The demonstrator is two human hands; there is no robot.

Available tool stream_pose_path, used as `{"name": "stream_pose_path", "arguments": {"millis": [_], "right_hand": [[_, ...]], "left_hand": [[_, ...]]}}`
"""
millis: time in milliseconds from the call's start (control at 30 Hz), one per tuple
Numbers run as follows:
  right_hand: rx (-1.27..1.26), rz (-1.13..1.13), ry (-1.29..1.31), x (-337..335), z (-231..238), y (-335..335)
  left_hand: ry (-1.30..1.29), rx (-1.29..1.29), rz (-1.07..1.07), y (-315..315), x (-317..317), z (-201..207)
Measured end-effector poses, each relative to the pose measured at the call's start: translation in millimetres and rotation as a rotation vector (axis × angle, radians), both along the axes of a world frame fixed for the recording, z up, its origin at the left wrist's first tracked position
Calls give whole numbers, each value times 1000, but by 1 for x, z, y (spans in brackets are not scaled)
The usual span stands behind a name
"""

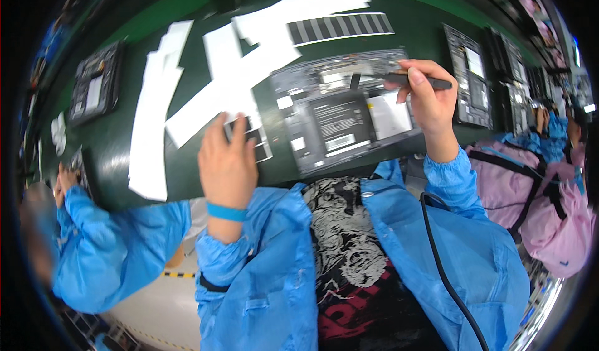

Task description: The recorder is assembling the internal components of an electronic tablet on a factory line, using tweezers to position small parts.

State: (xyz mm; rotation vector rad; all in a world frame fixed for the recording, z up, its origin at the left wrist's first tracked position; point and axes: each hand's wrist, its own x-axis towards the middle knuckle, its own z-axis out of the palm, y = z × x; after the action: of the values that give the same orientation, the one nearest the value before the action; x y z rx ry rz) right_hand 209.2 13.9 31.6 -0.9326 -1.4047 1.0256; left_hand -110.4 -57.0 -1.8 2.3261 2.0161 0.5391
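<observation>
Fingers: dark tweezers are pinched by right hand; left hand loosely spread. Black tab is seen over far side of laptop base; judged light, flexible, best gripped by one edge.

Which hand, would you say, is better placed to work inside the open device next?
Probably the right hand: it holds dark tweezers over the device, while the left hand is beside it.

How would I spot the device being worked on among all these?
On the dark green table, find the right hand gripping a dark slim tool. Under its tip lies a wide grey opened device, holding a black labelled block beside a silvery panel. Unlike opened devices farther left and right, this one sits beneath the tool.
</observation>
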Motion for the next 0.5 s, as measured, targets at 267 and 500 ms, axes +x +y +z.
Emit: {"name": "stream_pose_path", "arguments": {"millis": [267,500], "right_hand": [[-208,-203,181,98,-25,36],[-271,-178,291,86,-34,57]], "left_hand": [[-475,-106,-296,37,136,55],[-333,-132,-296,71,214,11]]}}
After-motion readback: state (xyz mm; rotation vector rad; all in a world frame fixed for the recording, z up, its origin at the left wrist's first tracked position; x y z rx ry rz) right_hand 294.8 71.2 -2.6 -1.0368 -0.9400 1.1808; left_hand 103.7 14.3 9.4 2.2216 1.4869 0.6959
